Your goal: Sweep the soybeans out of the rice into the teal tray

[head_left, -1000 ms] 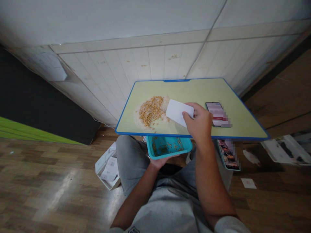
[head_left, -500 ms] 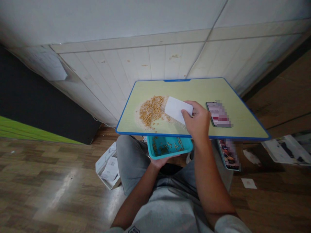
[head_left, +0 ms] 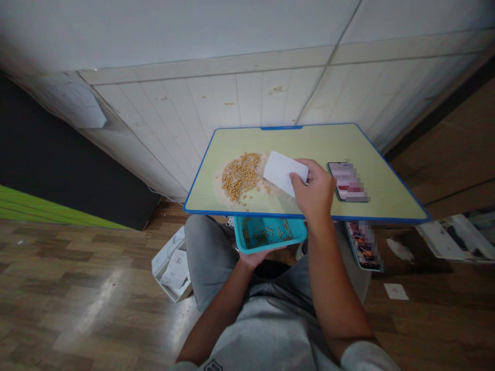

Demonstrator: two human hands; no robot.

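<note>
Right hand (head_left: pixel 315 188) grips the white card (head_left: pixel 284 171), thumb on top at one end, which leaves the far end free beside the beans (head_left: pixel 240 178) and pale grains (head_left: pixel 222 193). Card's tilted; can't tell if its edge touches the surface (head_left: pixel 309 141). Left hand (head_left: pixel 253 259) holds the teal tub (head_left: pixel 270 245) from below, likely to keep it steady with its mouth unobstructed; finger curl hidden. Tub sits just under the surface's near edge, some beans inside. Phone (head_left: pixel 345 181) lies right, apart from the pile, presumably to stay clean.
</note>
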